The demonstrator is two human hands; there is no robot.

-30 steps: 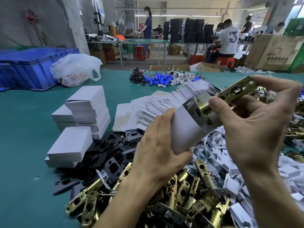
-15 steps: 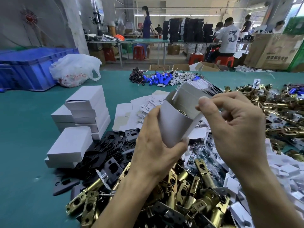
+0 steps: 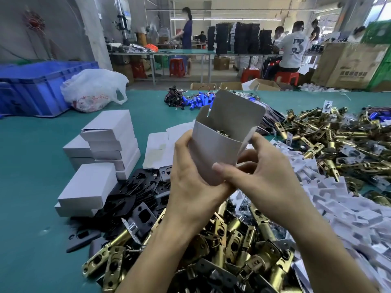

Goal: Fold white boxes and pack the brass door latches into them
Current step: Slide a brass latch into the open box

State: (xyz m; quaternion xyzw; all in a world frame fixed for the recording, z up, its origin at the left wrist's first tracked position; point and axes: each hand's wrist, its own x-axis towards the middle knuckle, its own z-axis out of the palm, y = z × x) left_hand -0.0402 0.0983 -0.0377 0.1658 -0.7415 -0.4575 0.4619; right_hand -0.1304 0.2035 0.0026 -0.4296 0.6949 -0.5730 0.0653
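I hold a white box (image 3: 213, 149) upright above the table, its top flap standing open. A brass latch (image 3: 222, 132) shows just inside its mouth. My left hand (image 3: 190, 182) grips the box's left side and lower part. My right hand (image 3: 260, 178) grips the right side, thumb across the front and fingers behind the side flap. Below my hands lies a heap of brass door latches (image 3: 232, 240), and another heap (image 3: 330, 140) spreads at the right. Closed white boxes (image 3: 110, 140) are stacked at the left.
Black plates (image 3: 137, 193) lie between the box stack and the near latches. Flat box blanks (image 3: 160, 149) fan out behind my hands; white inserts (image 3: 338, 208) pile at right. A blue crate (image 3: 36, 87), a plastic bag (image 3: 93, 89) and blue parts (image 3: 198, 100) sit on the green table (image 3: 31, 208).
My right hand pushed the brass latch fully down into the box, then moved to the box's right side. The box now stands more upright with its top flap raised.
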